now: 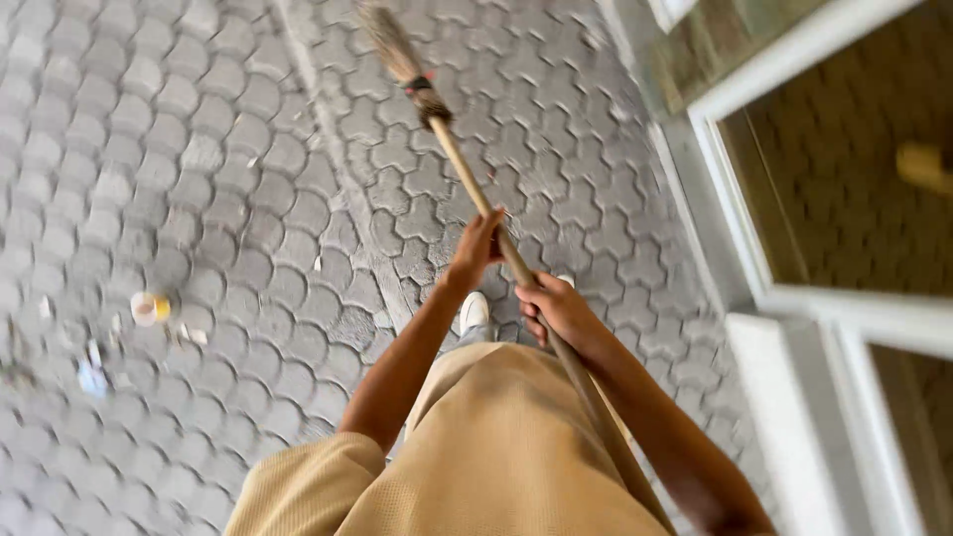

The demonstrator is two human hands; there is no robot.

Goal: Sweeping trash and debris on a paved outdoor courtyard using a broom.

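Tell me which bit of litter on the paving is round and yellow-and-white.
It is the small round piece at the left, well away from both hands on the broom handle. The bluish scrap below it and the pale flecks beside it are flat and irregular.

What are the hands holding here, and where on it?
Both hold a broom by its wooden handle: the left hand further down towards the bristles, the right hand nearer the body.

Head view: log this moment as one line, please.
left hand: grips broom handle | right hand: grips handle lower | bristles: on paving | litter: left
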